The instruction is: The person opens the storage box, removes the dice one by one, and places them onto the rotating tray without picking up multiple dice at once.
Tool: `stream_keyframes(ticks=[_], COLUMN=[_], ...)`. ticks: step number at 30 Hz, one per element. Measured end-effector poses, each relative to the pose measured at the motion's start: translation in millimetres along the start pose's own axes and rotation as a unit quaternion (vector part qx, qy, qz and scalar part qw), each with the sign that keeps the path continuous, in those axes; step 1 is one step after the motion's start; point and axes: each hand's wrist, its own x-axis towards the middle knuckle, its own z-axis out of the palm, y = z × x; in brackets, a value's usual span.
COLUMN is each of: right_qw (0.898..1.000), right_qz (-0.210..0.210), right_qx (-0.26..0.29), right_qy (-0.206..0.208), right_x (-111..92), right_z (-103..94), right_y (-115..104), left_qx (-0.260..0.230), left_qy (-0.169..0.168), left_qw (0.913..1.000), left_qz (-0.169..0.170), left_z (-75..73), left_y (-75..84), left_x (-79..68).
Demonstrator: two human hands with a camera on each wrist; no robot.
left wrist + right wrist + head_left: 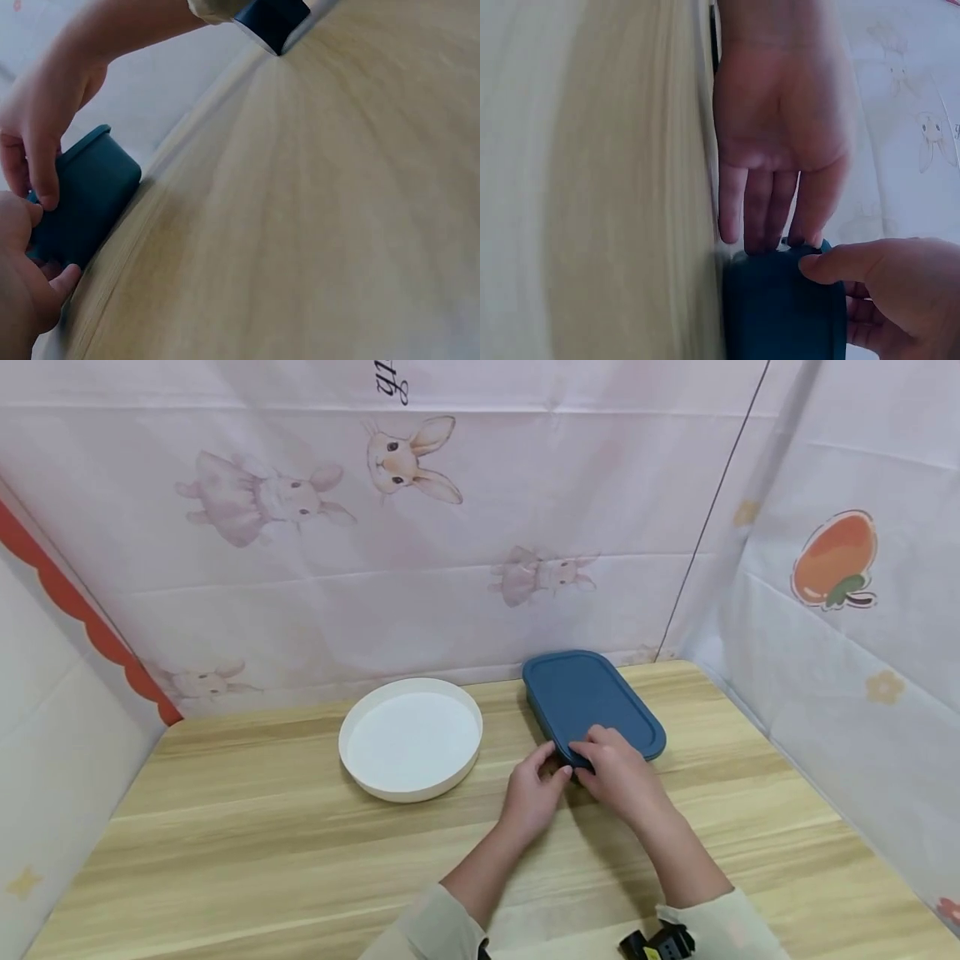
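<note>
A rectangular blue food container (94,191) stands toward the back right of the table, its flat blue lid (581,693) on top. At its near left corner, my left hand (532,795) holds the container, with thumb and fingers spread to either side of that corner. Just to the right, my right hand (621,770) pinches the lid's near edge, thumb below the rim and fingers above it. In the right wrist view, fingertips of the left hand (784,112) meet the container's wall, close to the right thumb. The container's inside is hidden under the lid.
A round, shallow white dish (411,743) sits left of the container on the wood-grain table (262,835). Behind the table hangs a pale cloth (420,602) printed with rabbits. Another cloth (810,652) borders the right side. A black wrist camera (660,943) shows by the right sleeve.
</note>
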Motion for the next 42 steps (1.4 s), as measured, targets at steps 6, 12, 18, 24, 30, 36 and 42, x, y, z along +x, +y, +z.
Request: stream_keyframes(ticks=[6,12,18,24,30,36,42], right_qw=[0.997,0.998,0.999,0.997,0.996,0.997,0.996], right_qz=[-0.047,-0.039,-0.013,0.034,0.037,0.026,0.012], right_qx=[-0.009,-0.009,0.011,0.061,0.07,0.028,0.008], right_qy=[0.057,0.056,0.042,0.031,0.047,0.063,0.087], right_x=[4,8,8,5,3,4,2], right_z=[6.2,6.2,6.0,5.4,1.6,-2.2,-4.8], right_y=[-3,-8,-11,-12,-12,-14,-16], left_qx=[0.009,0.004,-0.006,-0.018,-0.002,0.055,0.207], left_qy=[0.027,0.038,0.04,0.024,0.027,0.055,0.087], left_qw=[0.9994,0.9988,0.9991,0.9995,0.9996,0.9965,0.9622], left_qz=[0.022,0.031,0.01,-0.002,-0.004,0.029,0.154], left_z=[-1.0,-2.9,-2.8,-0.5,-0.2,-1.6,-3.7], left_y=[0.3,4.2,4.1,2.0,1.2,1.7,2.0], left_x=[0.6,1.1,0.0,-1.6,-3.5,-5.2,-7.1])
